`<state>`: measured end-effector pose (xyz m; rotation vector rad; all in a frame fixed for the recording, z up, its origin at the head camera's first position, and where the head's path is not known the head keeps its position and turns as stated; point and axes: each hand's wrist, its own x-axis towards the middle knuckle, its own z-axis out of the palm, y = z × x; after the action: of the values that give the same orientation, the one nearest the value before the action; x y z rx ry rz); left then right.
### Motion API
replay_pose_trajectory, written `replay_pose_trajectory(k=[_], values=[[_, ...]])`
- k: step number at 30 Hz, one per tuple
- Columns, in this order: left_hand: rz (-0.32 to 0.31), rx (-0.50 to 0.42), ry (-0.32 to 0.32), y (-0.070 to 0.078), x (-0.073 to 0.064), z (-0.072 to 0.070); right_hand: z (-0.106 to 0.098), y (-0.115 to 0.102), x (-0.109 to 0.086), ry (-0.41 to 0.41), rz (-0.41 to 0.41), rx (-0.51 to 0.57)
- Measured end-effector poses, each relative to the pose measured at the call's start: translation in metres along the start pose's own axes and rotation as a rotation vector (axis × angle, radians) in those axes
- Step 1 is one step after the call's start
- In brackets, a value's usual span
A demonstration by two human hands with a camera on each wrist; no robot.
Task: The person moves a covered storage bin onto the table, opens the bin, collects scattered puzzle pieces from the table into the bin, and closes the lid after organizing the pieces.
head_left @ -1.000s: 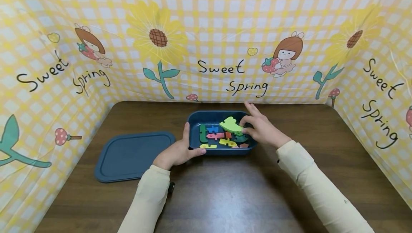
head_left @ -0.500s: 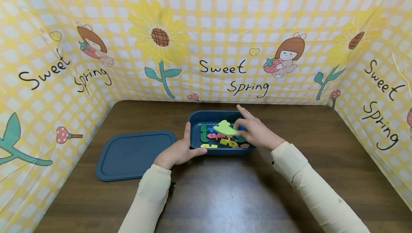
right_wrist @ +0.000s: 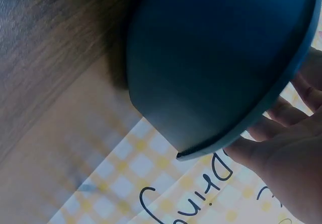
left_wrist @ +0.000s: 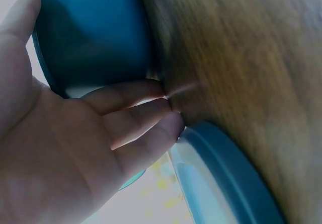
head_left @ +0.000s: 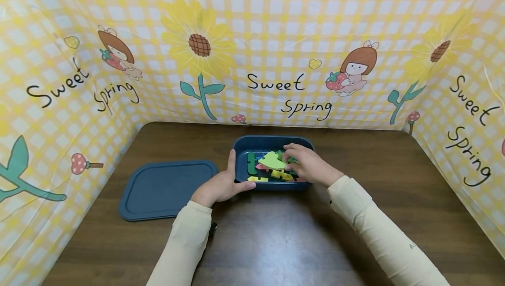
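Note:
A dark blue box [head_left: 272, 186] stands on the table with several small coloured puzzle-like pieces inside. My left hand [head_left: 218, 185] rests against its left end, thumb along the front wall; the left wrist view shows straight fingers [left_wrist: 136, 126] beside the box, tips near the table. Reaching over the right rim, my right hand [head_left: 311, 165] pinches a light green flat piece [head_left: 271, 160] with a wavy edge, above the other pieces. Below it lie a dark green piece [head_left: 251, 164] and a yellow piece [head_left: 258, 179]. In the right wrist view the box wall hides the fingertips.
A dark blue lid [head_left: 167, 189] lies flat on the brown wooden table [head_left: 276, 233], left of the box. Yellow checked cloth [head_left: 268, 36] with printed flowers and lettering hangs behind the table and along both sides.
My right hand has moved left and slightly down with the light green piece, which now covers more of the blue and pink pieces. The left hand has stayed at the box.

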<state>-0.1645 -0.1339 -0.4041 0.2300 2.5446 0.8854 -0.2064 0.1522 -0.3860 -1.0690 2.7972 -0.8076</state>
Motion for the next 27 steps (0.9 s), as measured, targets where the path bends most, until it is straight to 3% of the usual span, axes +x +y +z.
replay_pose_trajectory(k=[20, 27], values=[[-0.006, 0.002, -0.002, 0.001, -0.002, 0.000, 0.011, -0.002, 0.009, -0.016, -0.003, -0.077], [-0.022, 0.001, -0.004, 0.001, -0.003, 0.001, 0.016, -0.005, 0.014, -0.087, 0.097, -0.117]])
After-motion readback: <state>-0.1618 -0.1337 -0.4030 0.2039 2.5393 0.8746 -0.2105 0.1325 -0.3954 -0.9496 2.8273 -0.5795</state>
